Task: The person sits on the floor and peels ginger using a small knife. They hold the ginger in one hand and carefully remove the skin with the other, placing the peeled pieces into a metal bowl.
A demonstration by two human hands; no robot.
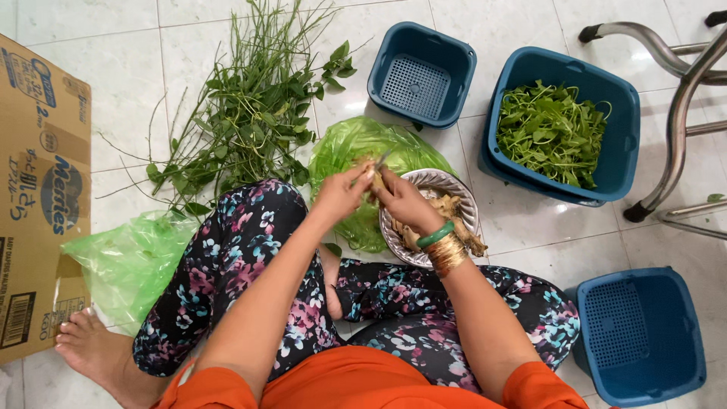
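I sit on the tiled floor in flowered trousers. My left hand (342, 193) pinches a pale brown root piece (375, 179) over a green plastic bag (356, 148). My right hand (405, 203), with green and gold bangles on the wrist, holds a small knife (382, 159) against that root. Just to the right stands a metal bowl (458, 191) with more brown root pieces (448, 206) in it. The two hands touch each other around the root.
A pile of leafy green stems (250, 113) lies at the upper left. An empty blue basket (421, 73), a blue basket of picked leaves (556, 132), another blue basket (642, 333), a cardboard box (42, 189), a second green bag (129, 261) and metal chair legs (678, 113) surround me.
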